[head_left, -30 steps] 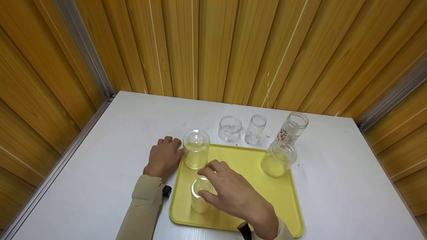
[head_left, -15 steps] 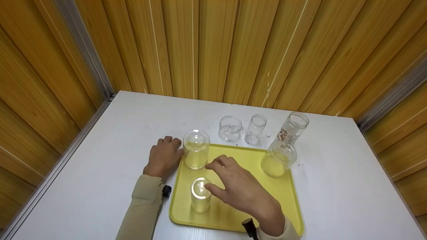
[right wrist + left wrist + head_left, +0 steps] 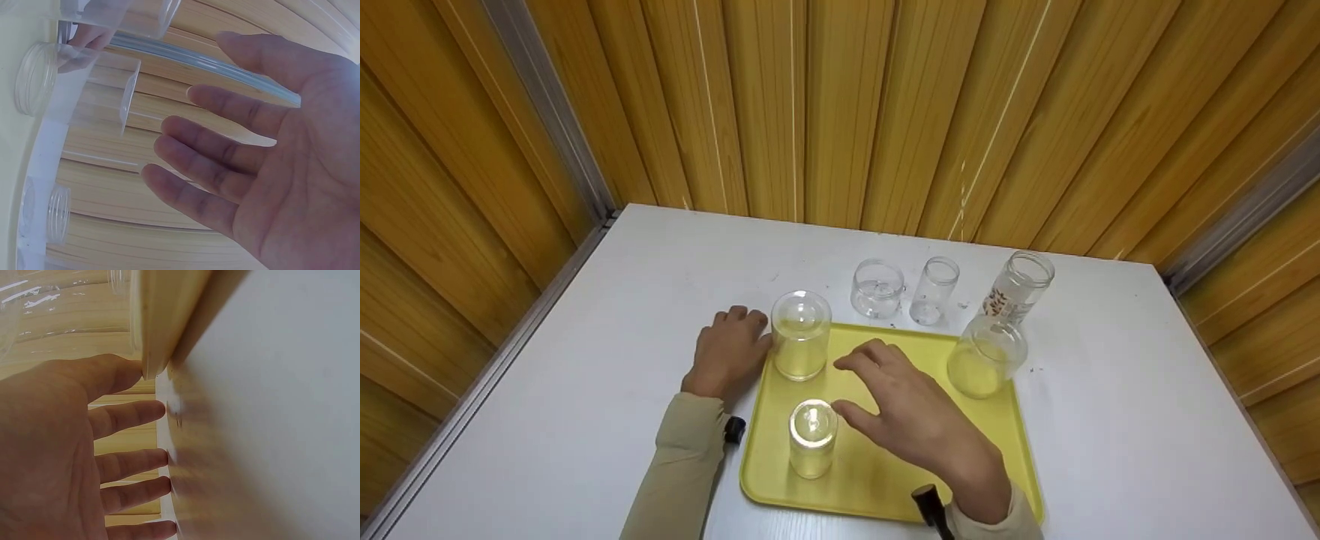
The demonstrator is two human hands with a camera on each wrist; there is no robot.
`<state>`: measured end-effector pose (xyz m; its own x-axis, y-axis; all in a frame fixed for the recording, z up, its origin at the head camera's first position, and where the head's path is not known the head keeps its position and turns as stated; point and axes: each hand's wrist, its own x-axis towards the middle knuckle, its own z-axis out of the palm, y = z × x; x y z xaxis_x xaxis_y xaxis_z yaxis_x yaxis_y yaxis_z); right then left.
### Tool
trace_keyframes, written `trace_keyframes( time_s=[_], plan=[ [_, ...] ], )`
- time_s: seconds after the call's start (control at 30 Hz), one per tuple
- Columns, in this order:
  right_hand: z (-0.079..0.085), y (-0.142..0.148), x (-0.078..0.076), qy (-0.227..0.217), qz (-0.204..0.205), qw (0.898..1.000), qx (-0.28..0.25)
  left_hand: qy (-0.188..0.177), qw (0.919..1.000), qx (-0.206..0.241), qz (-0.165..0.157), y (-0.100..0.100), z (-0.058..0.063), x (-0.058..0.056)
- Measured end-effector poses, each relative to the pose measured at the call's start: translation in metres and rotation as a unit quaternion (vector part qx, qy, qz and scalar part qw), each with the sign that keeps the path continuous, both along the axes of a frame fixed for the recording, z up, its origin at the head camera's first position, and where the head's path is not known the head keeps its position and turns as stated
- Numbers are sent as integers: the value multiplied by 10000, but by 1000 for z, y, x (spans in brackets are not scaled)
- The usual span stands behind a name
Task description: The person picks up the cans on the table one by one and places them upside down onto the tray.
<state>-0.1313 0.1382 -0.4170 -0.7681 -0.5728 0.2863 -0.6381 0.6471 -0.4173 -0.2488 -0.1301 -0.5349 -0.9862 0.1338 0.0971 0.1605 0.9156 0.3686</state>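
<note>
One right hand (image 3: pixel 922 420): is hovering near a small jar (image 3: pixel 812 456), fingers spread.
Left hand (image 3: pixel 726 356): is resting beside the tray (image 3: pixel 874 487), fingers spread.

Boxed in on 3 sides w/ yellow-brown wood-grain slatted panels (image 3: pixel 844 112) + grey metal rails (image 3: pixel 544 97) @ back corners, around flat white tabletop (image 3: pixel 1140 405).

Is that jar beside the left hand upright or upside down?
The jar is upside down: its closed base faces up; the right wrist view shows its ridged mouth on the tray.
</note>
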Motion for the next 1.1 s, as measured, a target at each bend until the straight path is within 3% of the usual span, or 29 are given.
trace_keyframes(
  time_s=[0.73,1.1],
  plan=[
    [6,33,-22,252,-780,9942,-693,23,10000,10,5,-4,0,2],
    [-1,55,-39,487,-1181,9886,-799,20,10000,74,-28,0,-1,0]
  ],
)
